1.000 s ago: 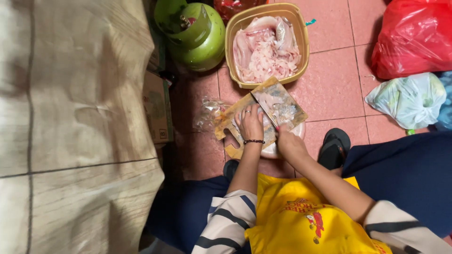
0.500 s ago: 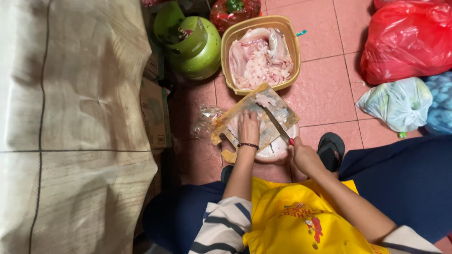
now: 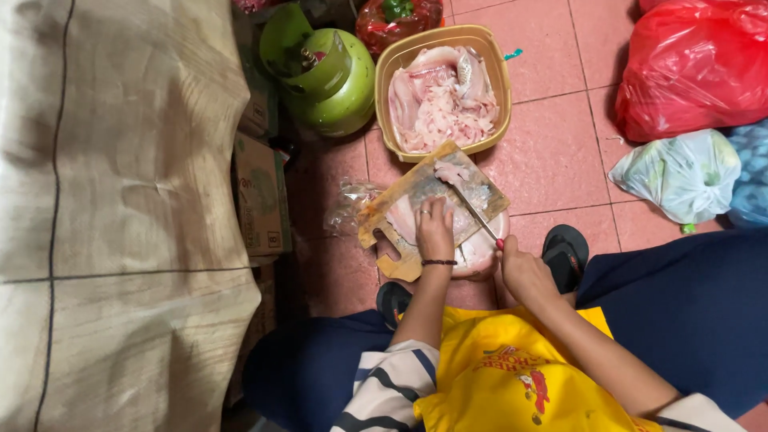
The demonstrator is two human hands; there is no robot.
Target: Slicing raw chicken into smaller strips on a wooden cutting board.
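Far left I see a beige cloth (image 3: 120, 200) draped over something bulky, filling that whole side, with a cardboard box (image 3: 258, 196) tucked at its edge. Next, a green gas cylinder (image 3: 328, 80) stands on the red tiled floor (image 3: 552, 160) toward the top edge. Just right of it a tan basin (image 3: 488, 48) holds pale raw fish pieces (image 3: 440, 100). A wooden cutting board (image 3: 400, 196) sits below the basin, long axis diagonal, handle end at lower left, far corner at upper right nearly touching the basin rim; its right part rests over a pale plate (image 3: 484, 248). My left hand (image 3: 434, 232) lies flat, fingers pressing down a fish fillet (image 3: 408, 216) on the board's middle, not closed around anything. My right hand (image 3: 524, 272) is closed around the handle of a knife (image 3: 474, 212); the blade runs diagonally up-left from the board's lower right edge, tip toward the basin. A black sandal (image 3: 566, 254) is just beside the right hand. Open floor lies right of the board, then a whitish plastic bag (image 3: 680, 172) and a red plastic bag (image 3: 696, 68) crowd the right edge. Left of the board a crumpled clear wrapper (image 3: 348, 208) takes the gap.
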